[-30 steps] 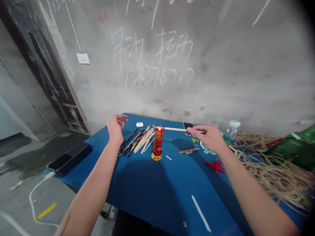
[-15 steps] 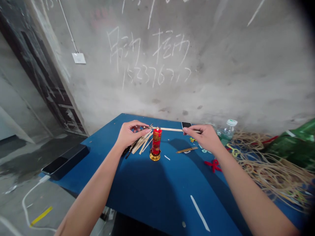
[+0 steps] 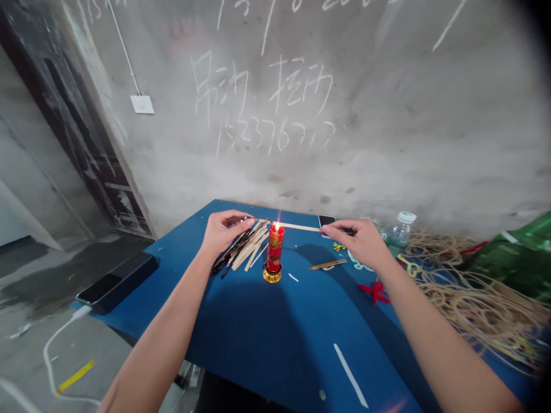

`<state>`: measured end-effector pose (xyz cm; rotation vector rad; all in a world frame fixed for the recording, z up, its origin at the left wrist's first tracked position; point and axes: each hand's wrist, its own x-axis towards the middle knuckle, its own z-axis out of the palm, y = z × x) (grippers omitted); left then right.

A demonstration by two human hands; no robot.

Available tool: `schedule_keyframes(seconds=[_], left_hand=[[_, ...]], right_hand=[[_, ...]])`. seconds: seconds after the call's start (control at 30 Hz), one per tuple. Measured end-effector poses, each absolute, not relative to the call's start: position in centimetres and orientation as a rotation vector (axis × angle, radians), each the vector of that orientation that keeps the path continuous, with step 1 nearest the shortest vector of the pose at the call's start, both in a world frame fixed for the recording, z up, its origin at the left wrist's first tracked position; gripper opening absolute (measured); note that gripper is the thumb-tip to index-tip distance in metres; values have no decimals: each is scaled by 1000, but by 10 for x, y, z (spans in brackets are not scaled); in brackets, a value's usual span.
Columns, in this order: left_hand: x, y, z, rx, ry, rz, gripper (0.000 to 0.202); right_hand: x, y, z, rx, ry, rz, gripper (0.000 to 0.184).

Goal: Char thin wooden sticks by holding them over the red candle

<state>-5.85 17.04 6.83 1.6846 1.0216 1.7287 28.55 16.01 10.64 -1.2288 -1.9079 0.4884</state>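
A thin pale wooden strip stretches between my two hands, passing over or just behind the flame of a lit red candle on a gold base. My left hand pinches the strip's left end, which looks darkened. At the other end, my right hand grips it with thumb and fingers. Below and beside my left hand lies a pile of strips, some blackened, some pale.
On the blue table lie a black power bank, a phone, a brown strip, a red twisted piece and a white strip. A clear bottle and coiled cord are at right. A concrete wall stands behind.
The strip has shifted slightly and its left end has risen a little with my left hand. The candle flame shows brighter and taller. The view has moved slightly.
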Motion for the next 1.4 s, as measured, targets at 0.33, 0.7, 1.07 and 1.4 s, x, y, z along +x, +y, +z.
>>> schedule_keyframes(seconds=[0.33,0.7,1.07,1.4], left_hand=[[-66,172,68,1716,1028,1692,17],[-74,171,69,1662,1007,1668,26],[-74,164,74,1587,1029,1681,34],[-71,161,76,1538,989,1708,36]], right_hand=[[288,163,104,-1199,-1912,534,42],[276,153,110,-1127,-1896,526,41],[255,136,83,-887,-1342,772,48],[222,119,66,-726,-1061,753,51]])
